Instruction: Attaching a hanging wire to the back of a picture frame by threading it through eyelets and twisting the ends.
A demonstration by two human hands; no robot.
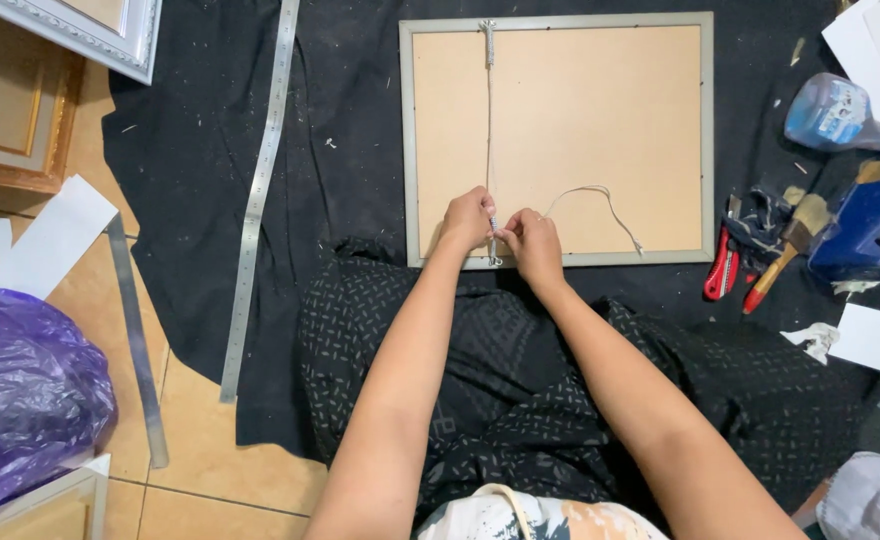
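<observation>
A picture frame (707, 130) lies face down on a black cloth, its tan backing board up. A thin cord (489, 130) runs from a metal hanger (487, 30) at the far edge down to a second hanger (495, 258) at the near edge. My left hand (466, 220) and my right hand (532, 243) meet at that near hanger, fingers pinched on the cord. The cord's loose end (600, 200) loops off to the right across the board.
A long steel ruler (258, 190) lies left of the frame. Red pliers (722, 268), a wooden-handled tool (785, 255), a blue bottle (840, 115) and a blue box (865, 225) sit at right. A purple plastic bag (25, 385) and other frames (20, 110) are at left.
</observation>
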